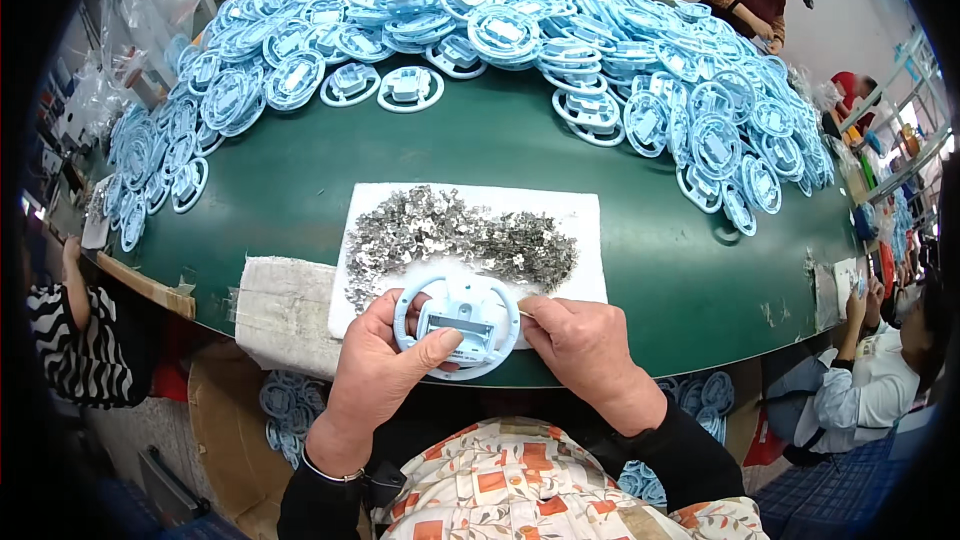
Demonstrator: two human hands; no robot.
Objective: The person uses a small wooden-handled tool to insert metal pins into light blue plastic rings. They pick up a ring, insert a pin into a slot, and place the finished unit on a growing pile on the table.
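My left hand (pixel 372 368) grips a light blue plastic toy steering wheel (pixel 484 296), its thumb laid over the hub beside a rectangular battery recess. The wheel is tilted up toward me above the table's near edge. At the wheel's right rim my right hand (pixel 588 348) is closed in a pinch. Whatever sits between those fingertips is too small to make out. Just beyond both hands, a heap of small shiny metal clips (pixel 430 225) lies spread on a white foam board (pixel 582 212).
A tall pile of similar blue wheels (pixel 505 35) arcs across the far side of the green table (pixel 300 175). A folded whitish cloth (pixel 285 310) lies left of the board. Below the table, a cardboard box (pixel 225 420) stands at left. Several people sit around.
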